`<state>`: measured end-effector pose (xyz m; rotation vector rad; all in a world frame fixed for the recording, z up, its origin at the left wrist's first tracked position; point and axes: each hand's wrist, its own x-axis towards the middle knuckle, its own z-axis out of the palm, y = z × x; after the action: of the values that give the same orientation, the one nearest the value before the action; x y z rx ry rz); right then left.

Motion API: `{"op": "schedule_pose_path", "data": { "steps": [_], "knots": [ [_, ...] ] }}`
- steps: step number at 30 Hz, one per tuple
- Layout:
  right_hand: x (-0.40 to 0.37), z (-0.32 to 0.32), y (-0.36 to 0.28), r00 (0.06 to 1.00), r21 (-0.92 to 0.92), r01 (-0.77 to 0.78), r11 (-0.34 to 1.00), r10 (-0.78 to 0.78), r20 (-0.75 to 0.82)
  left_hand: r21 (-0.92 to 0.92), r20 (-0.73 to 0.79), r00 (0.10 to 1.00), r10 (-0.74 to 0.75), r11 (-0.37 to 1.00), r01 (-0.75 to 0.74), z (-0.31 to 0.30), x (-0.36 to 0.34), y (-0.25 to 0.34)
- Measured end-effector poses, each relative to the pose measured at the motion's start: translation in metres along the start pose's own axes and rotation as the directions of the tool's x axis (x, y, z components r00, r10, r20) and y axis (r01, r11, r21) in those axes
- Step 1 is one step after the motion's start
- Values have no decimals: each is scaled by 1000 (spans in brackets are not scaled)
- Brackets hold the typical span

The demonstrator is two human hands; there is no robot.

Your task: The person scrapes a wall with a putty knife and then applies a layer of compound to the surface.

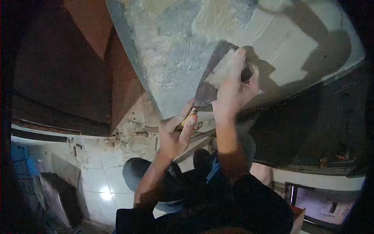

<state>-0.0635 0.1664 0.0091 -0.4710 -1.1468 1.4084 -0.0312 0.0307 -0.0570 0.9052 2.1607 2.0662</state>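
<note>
We see a trowel (205,89) in front of the low corner of a big patchy panel (167,50). Our left hand (169,134) is wrapped around its yellow handle (186,120), with the thumb on one side. So this hand has a closed grip, and it sits right by the panel's bottom corner.

The trowel is long from handle to tip. In our view it leans: the handle points down and to the left, and the wide blade (212,74) goes up and a bit to the right, away from our left hand. The narrow neck (195,110) is just above our left fingers.

Our right hand (228,97) is the nearer one to the wide end. It is up by the blade's right side, and its fingers reach over the pale paste (221,72) there. It is a bit blurry, and there is a dark patch by its fingers, so we cannot tell if it is pinching the blade, holding some other thing or just touching. Our left hand is the nearer one to the neck. We cannot tell if the blade touches the panel behind it.
</note>
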Motion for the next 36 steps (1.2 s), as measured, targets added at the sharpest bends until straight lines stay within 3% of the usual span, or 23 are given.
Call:
{"op": "schedule_pose_path", "data": {
  "steps": [2,4,6,9,13,15,16,17,19,20,32,36],
  "knots": [
    [0,-3,-1,1000,8,17,1000,-17,-20,-39,-26,999,19,999,-20,6,-4,-7],
    [-1,-7,-3,997,-16,9,1000,-8,77,-77,-54,998,28,996,-32,9,-3,-12],
    [-2,-10,-3,998,-32,-9,999,10,58,15,-22,994,109,994,-108,8,-4,-15],
    [-3,-11,1,1000,-75,-7,997,9,27,42,0,994,112,993,-111,4,-5,-14],
    [-6,-11,4,999,-112,-40,993,41,11,12,22,1000,4,1000,-4,2,-7,-10],
    [-7,-10,4,1000,-110,-22,994,23,10,-36,-25,999,43,998,-44,4,-9,-15],
    [-8,-10,2,998,-78,-57,995,58,5,107,16,994,107,988,-108,0,-9,-18],
    [-10,-11,0,996,-47,-92,995,92,1,108,9,994,108,988,-108,1,-9,-19],
    [-10,-13,0,998,-56,-55,997,57,32,0,-29,979,200,980,-200,5,-5,-19],
    [-9,-12,-1,998,-68,-20,997,24,55,-23,16,997,78,997,-77,1,-6,-11],
    [-9,-13,-3,999,-56,-25,998,27,35,-78,-32,997,70,994,-72,6,-10,-21],
    [-7,-15,3,997,-23,-48,999,50,52,-69,57,995,78,995,-74,2,-9,-22]
  ]
}}
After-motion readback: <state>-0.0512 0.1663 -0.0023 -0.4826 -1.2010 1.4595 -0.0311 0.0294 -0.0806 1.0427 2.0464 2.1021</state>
